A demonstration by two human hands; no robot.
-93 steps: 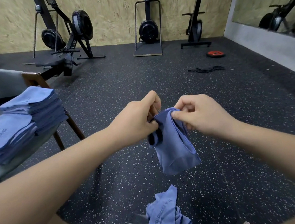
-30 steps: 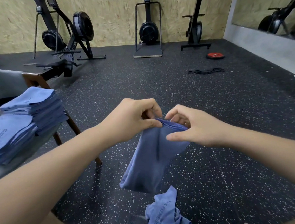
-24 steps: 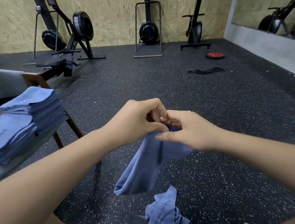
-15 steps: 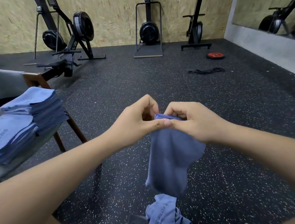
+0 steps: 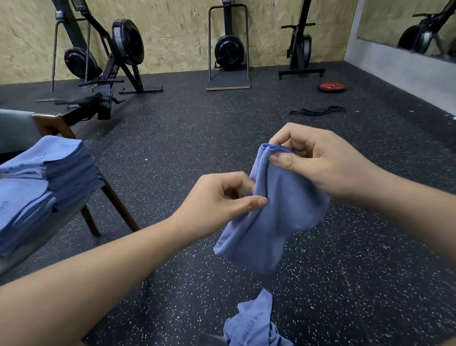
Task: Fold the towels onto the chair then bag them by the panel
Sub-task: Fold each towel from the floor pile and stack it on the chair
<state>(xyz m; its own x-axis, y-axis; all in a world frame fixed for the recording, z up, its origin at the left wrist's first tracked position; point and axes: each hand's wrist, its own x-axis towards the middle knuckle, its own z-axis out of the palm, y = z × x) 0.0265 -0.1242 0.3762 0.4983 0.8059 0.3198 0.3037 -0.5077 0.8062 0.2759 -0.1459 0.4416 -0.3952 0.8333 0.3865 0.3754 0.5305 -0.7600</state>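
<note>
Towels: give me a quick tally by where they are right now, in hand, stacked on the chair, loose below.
In hand: 1 towel, pinched by left hand and right hand
Folded stacks on chair: 2, far stack, near stack; towels per stack uncountable
Loose towel: 1 visible
Total: 4

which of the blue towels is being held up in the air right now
The blue towel pinched between the left hand and right hand. The others lie stacked on the chair or crumpled at the bottom edge.
</note>
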